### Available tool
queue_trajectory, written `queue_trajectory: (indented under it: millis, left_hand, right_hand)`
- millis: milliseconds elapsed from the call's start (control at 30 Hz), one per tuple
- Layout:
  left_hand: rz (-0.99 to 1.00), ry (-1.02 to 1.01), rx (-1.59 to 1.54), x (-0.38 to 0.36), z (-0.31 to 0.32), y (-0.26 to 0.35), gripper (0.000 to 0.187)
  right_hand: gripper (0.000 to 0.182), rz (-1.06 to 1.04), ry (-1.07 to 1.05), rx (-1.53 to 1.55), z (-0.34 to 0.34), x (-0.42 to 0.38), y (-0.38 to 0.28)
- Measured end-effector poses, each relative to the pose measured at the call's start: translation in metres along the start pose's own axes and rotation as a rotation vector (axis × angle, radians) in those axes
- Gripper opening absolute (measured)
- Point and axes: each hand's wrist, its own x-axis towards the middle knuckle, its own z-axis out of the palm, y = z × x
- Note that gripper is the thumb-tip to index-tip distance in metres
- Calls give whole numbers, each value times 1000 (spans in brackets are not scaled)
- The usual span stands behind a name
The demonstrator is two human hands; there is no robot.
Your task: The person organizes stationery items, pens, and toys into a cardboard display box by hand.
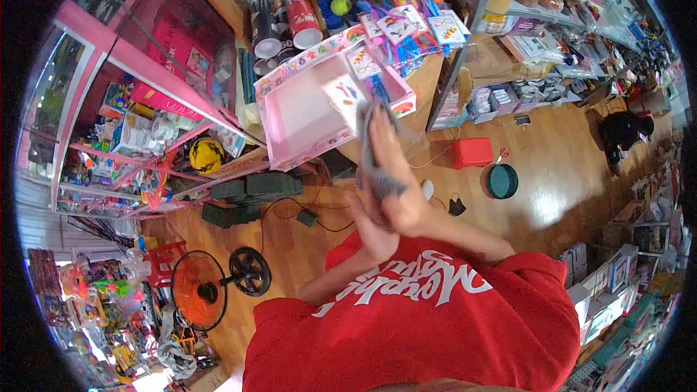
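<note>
Slightly blurred, a grey cloth [369, 147] is pressed between my two hands in front of my chest. My right hand [398, 174] lies along its right side with the fingers stretched upward. Lower down, my left hand [376, 236] is against the cloth from the left, its fingers partly hidden. Just beyond the cloth is a shallow pink box [274, 134] with a patterned rim. Inside its right part are card-topped packets [363, 63], one partly covered by my fingertips.
Piled packets with printed cards [403, 25] lie behind the box, beside tall tubes [301, 18] and a yellow-green ball [340, 6]. A pink-framed display case [145, 87] stands left. On the wooden floor are a fan [200, 290], red box [473, 152] and green round container [502, 181].
</note>
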Motion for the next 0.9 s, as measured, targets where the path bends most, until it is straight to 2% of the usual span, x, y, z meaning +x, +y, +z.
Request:
queue_trajectory:
  millis: [33, 233, 333, 433, 467, 567, 667, 767, 833, 900]
  left_hand:
    - [6, 50, 39, -6, 4, -5, 84]
    - [54, 198, -185, -9, -13, 10, 87]
    - [110, 259, -323, -2, -19, 21, 88]
    - [10, 4, 58, -21, -19, 16, 92]
    - [-117, 270, -41, -30, -10, 5, 96]
    - [110, 12, 159, -30, -18, -21, 87]
    - [443, -13, 871, -11, -53, -4, 67]
    - [676, 90, 932, 7, -39, 14, 54]
    - [789, 156, 741, 16, -25, 16, 58]
    - [707, 74, 695, 16, -18, 16, 69]
  right_hand:
    - [91, -13, 47, 27, -4, 9, -3]
    - [82, -10, -170, -10, 33, -26, -26]
    - [79, 1, -164, 18, 44, -42, -28]
    - [76, 18, -21, 8, 35, -25, -18]
    - [75, 8, 35, 26, 28, -11, -13]
    - [76, 53, 118, 161, 13, 1, -12]
    - [79, 191, 74, 470, 12, -19, -9]
    - [87, 276, -59, 576, 26, -41, -29]
    - [87, 177, -99, 510, 35, -48, -38]
    - [87, 186, -101, 551, 31, -45, -37]
